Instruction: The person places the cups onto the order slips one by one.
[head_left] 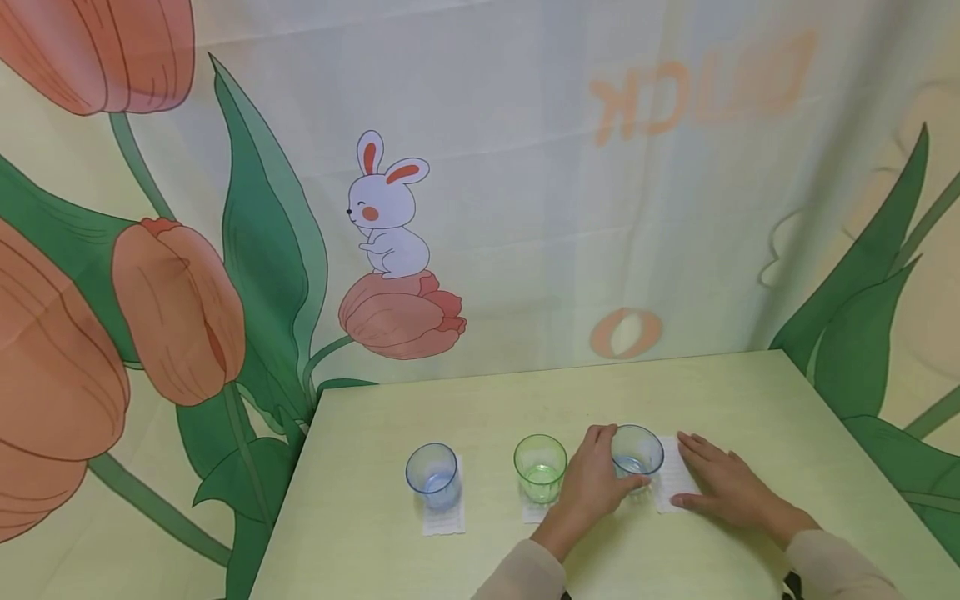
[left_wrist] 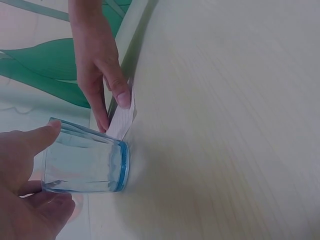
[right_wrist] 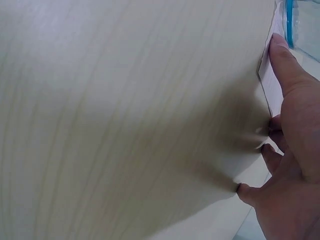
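My left hand point(head_left: 591, 477) holds a clear blue drinking glass point(head_left: 637, 457) near its rim, thumb on one side and fingers on the other. The left wrist view shows the glass point(left_wrist: 82, 160) upright, its darker blue base close over the table. Just right of it lies a white paper slip point(head_left: 672, 482) with faint lines. My right hand point(head_left: 731, 487) rests at that slip's right edge, fingers extended; in the right wrist view the thumb touches the paper point(right_wrist: 272, 80). Nearest on the left hand's other side is a green glass point(head_left: 540, 467).
Another blue glass point(head_left: 433, 475) stands farther left on its own paper slip point(head_left: 444, 521). Under the green glass a further slip point(head_left: 534, 510) shows. The pale wooden table point(head_left: 360, 558) ends at a curtain point(head_left: 510, 208) printed with tulips and a rabbit.
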